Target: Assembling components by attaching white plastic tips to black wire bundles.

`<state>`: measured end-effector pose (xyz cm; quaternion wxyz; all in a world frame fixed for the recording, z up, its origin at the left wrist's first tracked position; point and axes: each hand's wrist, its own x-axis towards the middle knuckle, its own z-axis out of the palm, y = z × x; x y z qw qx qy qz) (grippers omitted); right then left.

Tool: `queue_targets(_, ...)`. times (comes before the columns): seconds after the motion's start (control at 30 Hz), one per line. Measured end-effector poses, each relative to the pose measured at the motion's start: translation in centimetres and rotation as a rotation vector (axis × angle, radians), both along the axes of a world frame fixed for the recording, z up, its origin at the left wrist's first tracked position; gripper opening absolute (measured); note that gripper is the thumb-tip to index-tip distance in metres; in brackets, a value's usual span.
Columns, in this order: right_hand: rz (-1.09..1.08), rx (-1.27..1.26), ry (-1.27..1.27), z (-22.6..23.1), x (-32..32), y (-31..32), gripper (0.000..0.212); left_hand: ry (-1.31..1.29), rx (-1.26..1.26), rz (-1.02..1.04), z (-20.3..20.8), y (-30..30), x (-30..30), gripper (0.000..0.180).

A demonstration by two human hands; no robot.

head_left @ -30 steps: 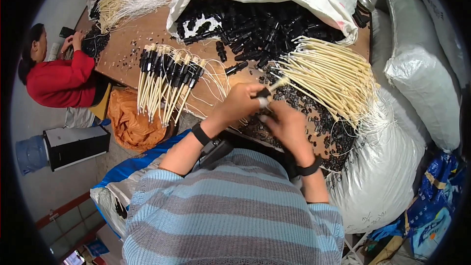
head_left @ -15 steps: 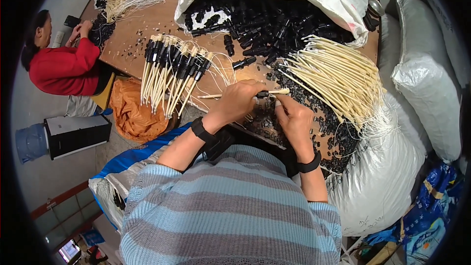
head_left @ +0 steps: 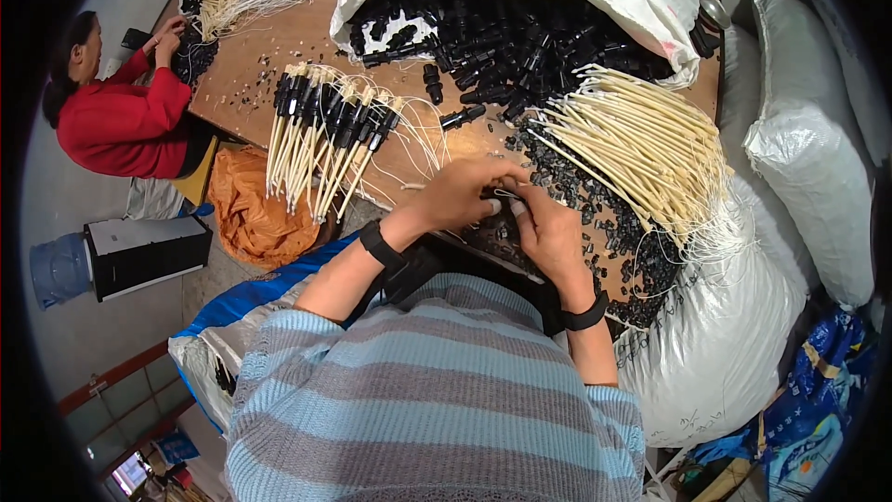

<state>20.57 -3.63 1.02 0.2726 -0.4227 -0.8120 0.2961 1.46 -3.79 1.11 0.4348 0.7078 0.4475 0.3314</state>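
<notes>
One pale tube (head_left: 412,187), mostly hidden, is gripped by left hand (head_left: 465,193), fingers curled round it; thin wire (head_left: 505,192) is pinched in right hand (head_left: 554,228) fingertips, both held over brown table (head_left: 297,33).

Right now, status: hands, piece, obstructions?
Left hand closed on cream stick, mostly hidden. Right hand at left's fingertips, grip unclear. Small black parts strewn beside right hand; no obstruction visible.

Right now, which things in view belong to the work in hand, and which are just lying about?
Likely in the work: cream sticks, larger black fittings, small black pieces, row of stick-and-fitting assemblies.

Seemingly just lying about: orange bag, blue jug, closed whitish sack.
</notes>
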Motion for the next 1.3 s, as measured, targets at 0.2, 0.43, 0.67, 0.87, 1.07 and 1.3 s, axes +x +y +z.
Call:
queue_targets(0.2, -0.034, -0.04, 0.115, 0.0, -0.5, -0.6, 0.014, -0.014, 0.347, 0.14, -0.1, -0.7, -0.8, 0.021)
queue_targets(0.43, -0.115, -0.152, 0.066, -2.0, -0.4, -1.4, 0.013, 0.196, 0.329, 0.319, -2.9, 0.6, -1.1, 0.041)
queue_targets(0.67, -0.345, -0.357, 0.18, -2.1, 1.1, -0.9, 0.009, 0.196, 0.213, 0.191, -5.6, 3.9, -2.3, 0.042)
queue_targets(0.87, -0.416, -0.456, 0.231, -3.3, 1.6, -0.1, 0.009, 0.239, 0.285, 0.347, -4.9, 3.0, -0.6, 0.026)
queue_targets(1.07, -0.412, -0.44, 0.232, -3.7, 1.4, 0.0, 0.008, 0.249, 0.268, 0.226, -4.6, 3.9, -0.3, 0.029)
queue_targets(1.3, -0.402, -0.455, 0.405, -4.6, 0.5, 0.7, 0.012, -0.008, 0.424, 0.049, -1.7, 0.9, 4.7, 0.036)
